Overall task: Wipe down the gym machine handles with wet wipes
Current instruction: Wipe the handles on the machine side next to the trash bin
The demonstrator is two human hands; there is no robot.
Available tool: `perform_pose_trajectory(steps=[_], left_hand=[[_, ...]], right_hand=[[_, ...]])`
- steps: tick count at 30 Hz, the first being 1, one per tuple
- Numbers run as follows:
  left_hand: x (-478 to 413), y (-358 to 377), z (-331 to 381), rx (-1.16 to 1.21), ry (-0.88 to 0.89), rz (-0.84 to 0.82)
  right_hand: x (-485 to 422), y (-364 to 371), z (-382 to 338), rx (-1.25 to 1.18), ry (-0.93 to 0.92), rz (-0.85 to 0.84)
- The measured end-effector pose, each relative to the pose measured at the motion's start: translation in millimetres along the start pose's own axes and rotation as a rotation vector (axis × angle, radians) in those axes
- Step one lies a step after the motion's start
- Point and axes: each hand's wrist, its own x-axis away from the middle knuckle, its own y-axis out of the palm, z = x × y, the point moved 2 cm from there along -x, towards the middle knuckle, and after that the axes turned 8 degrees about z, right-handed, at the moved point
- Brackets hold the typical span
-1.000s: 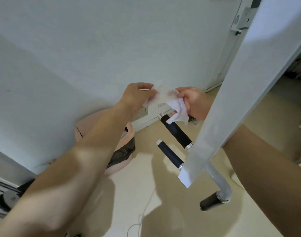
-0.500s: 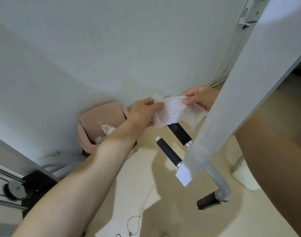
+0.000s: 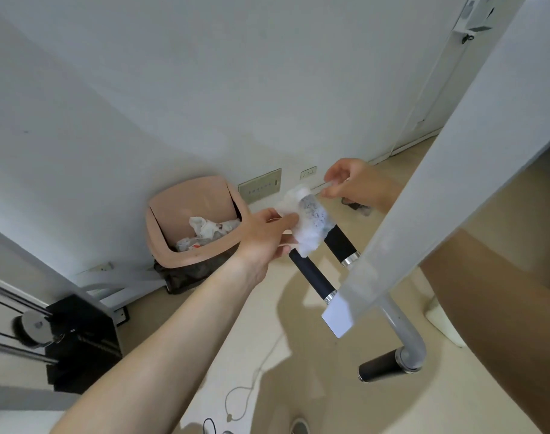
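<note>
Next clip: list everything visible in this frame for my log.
wet wipe: one, white, draped over the far handle's end
handles: three, black, on the machine frame at centre and lower right
beam: one, white, diagonal across the right side
tube: one, grey, curving below the beam
waste bin: one, pink with a dark liner, on the floor against the wall
crumpled paper: several pieces, white, inside the bin
wall plates: two, beige and white, low on the wall
pulley unit: one, black, lower left
cable: one, pale, on the floor
left hand: pinches the wipe
right hand: at the wipe's far end, contact unclear
</note>
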Motion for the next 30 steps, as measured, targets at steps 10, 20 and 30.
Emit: perform_pose_trajectory(steps=[10, 20, 30], left_hand=[[-23.0, 14.2, -12.8, -0.126, 0.166, 0.121], [-29.6, 10.2, -5.4, -0.061, 0.019, -0.406], [3.4, -36.8, 7.2, -0.037, -0.084, -0.362]], right_hand=[[11.2, 18.9, 8.0, -0.403, 0.170, -0.431], [5.8, 21.2, 16.6, -0.452, 0.203, -0.488], [9.5, 21.0, 6.9, -0.303, 0.128, -0.480]])
